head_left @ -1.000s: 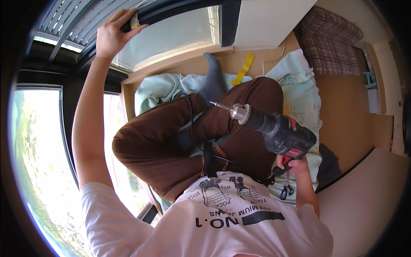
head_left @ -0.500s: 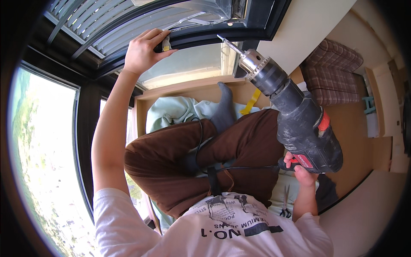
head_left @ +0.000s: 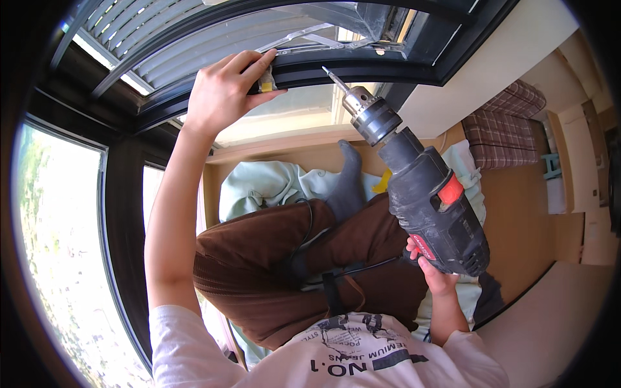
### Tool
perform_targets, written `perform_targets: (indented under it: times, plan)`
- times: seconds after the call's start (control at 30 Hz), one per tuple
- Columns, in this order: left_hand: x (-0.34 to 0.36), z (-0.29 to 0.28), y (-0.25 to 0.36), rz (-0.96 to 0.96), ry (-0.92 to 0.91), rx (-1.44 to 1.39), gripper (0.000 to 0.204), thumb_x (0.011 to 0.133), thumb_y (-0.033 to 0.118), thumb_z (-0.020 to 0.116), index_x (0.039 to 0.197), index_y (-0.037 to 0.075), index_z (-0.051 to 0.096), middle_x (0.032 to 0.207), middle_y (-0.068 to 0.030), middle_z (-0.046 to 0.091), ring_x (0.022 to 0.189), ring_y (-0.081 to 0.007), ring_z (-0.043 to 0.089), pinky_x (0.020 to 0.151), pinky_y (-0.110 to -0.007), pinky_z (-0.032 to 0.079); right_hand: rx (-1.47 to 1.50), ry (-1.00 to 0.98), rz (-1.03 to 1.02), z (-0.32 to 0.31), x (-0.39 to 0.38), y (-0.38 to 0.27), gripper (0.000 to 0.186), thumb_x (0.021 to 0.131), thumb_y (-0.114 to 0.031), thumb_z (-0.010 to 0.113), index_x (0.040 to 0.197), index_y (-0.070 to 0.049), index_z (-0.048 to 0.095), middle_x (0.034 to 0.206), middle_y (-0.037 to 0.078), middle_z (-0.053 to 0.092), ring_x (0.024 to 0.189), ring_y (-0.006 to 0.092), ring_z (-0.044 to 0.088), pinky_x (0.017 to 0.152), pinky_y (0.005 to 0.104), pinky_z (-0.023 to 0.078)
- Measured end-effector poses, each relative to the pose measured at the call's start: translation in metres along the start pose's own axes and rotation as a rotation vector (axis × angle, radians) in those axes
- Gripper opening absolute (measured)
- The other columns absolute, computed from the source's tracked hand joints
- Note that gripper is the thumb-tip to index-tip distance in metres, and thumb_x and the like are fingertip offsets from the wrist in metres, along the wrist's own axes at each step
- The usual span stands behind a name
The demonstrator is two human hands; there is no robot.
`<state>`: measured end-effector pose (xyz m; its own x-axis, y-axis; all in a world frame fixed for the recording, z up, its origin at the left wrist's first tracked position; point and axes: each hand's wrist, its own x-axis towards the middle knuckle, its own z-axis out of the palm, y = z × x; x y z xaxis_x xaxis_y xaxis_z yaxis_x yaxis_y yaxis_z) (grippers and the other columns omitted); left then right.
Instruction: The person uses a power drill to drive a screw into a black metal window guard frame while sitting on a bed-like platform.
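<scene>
Fingers of left hand (head_left: 223, 94) pinch small yellow piece (head_left: 266, 82); right hand (head_left: 432, 271) grips drill (head_left: 424, 191).

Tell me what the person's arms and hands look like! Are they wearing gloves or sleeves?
No gloves: the left hand and the right hand are both bare, with no rings, watch or bracelets showing. The forearms are bare too. Short white cotton T-shirt sleeves cover only the tops of the arms, near the shoulders.
</scene>
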<state>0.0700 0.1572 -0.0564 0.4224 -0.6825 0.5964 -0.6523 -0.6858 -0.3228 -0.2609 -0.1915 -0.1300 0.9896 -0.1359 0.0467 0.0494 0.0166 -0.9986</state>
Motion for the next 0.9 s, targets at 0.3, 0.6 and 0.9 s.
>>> perform_targets:
  times: [0.3, 0.6, 0.9]
  plan:
    - [-0.002, 0.006, -0.003, 0.015, 0.066, -0.016, 0.066, 0.085, 0.051, 0.082, 0.136, 0.012, 0.072, 0.109, -0.0042, 0.073, 0.089, -0.021, 0.074, 0.075, -0.033, 0.064, -0.042, 0.084, 0.054, 0.012, -0.004, 0.029, 0.048, 0.095, -0.012, 0.059, 0.139, 0.004, 0.057, 0.132, 0.022, 0.065, 0.109, 0.0273, 0.066, 0.093, 0.0391, 0.053]
    - [-0.005, 0.011, -0.007, 0.039, 0.091, -0.001, 0.072, 0.084, 0.054, 0.081, 0.142, 0.012, 0.07, 0.108, -0.0052, 0.075, 0.089, -0.02, 0.075, 0.075, -0.031, 0.064, -0.004, 0.08, 0.086, 0.014, -0.005, 0.051, 0.052, 0.101, -0.021, 0.051, 0.148, 0.0, 0.051, 0.144, 0.019, 0.058, 0.123, 0.0279, 0.06, 0.105, 0.0405, 0.048]
    - [-0.002, 0.005, 0.0, -0.019, -0.056, 0.069, 0.081, 0.086, 0.056, 0.076, 0.158, 0.028, 0.054, 0.103, -0.0032, 0.073, 0.086, -0.0178, 0.072, 0.074, -0.031, 0.065, 0.113, 0.055, 0.138, 0.007, -0.009, 0.08, 0.056, 0.107, -0.03, 0.042, 0.157, -0.004, 0.045, 0.157, 0.016, 0.05, 0.138, 0.0285, 0.054, 0.117, 0.042, 0.042]
